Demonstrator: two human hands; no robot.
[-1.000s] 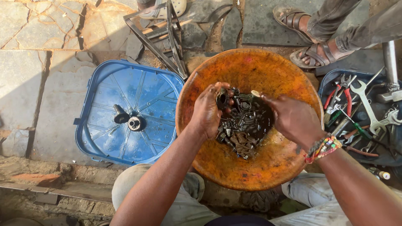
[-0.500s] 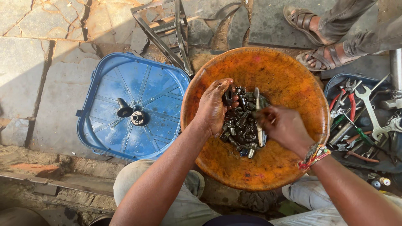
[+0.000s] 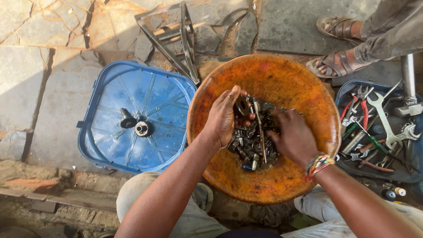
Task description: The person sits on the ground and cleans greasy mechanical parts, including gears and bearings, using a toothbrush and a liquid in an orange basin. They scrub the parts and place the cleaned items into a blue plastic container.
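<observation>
Pile of small dark metal parts (image 3: 252,142), bolts, nuts and odd fittings, sits in the middle of the round orange basin (image 3: 282,79), slightly toward its near edge. My left hand (image 3: 224,118) is at the pile's left side, fingers curled together around a dark round piece pinched against the thumb; what exactly that piece is, I can't tell. My right hand (image 3: 293,136) lies palm down on the pile's right side, fingers bent into the parts, tips hidden, so I can't tell if they clamp anything. A beaded wristband (image 3: 319,164) is on the right wrist. A long thin metal rod (image 3: 260,132) lies across the pile between both hands. Left of the basin, touching its rim, a blue plastic lid (image 3: 110,145) lies on stone paving, with two small dark fittings (image 3: 135,124) near its centre. Beyond the basin's far left edge, a bent metal frame (image 3: 176,39) lies on the ground. Right of the basin, a dark tray of tools (image 3: 379,128) holds wrenches and pliers. At the far right, another person's sandalled feet (image 3: 335,44) stand just beyond the basin.
</observation>
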